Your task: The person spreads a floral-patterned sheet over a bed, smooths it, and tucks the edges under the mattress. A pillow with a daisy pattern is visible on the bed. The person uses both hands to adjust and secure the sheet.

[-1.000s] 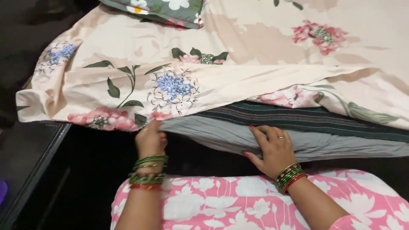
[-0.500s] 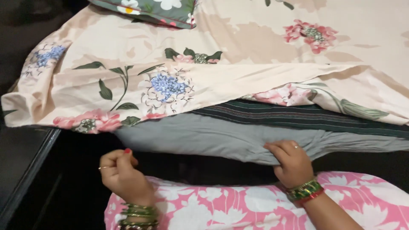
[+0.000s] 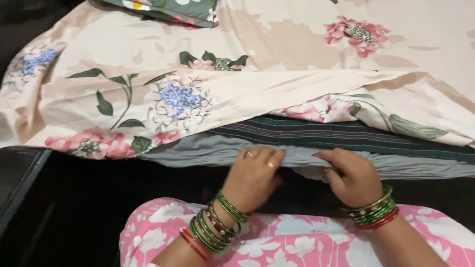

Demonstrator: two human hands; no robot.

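Note:
A grey cloth [image 3: 208, 151] lies along the near edge of the bed, under a peach floral bedsheet [image 3: 237, 89] that is folded back. My left hand [image 3: 252, 178] and my right hand [image 3: 354, 175] sit close together at the middle of the grey cloth's edge, fingers curled around it. Both wrists carry green and red bangles. Above the grey cloth shows a dark green striped layer [image 3: 346, 134].
A dark green floral pillow [image 3: 173, 7] lies at the top left of the bed. A black furniture edge [image 3: 20, 183] stands at the lower left. My pink floral clothing [image 3: 277, 242] fills the bottom of the view.
My left hand has moved right from the open space below the bed and taken hold of the grey cloth's edge beside my right hand. The view has shifted slightly.

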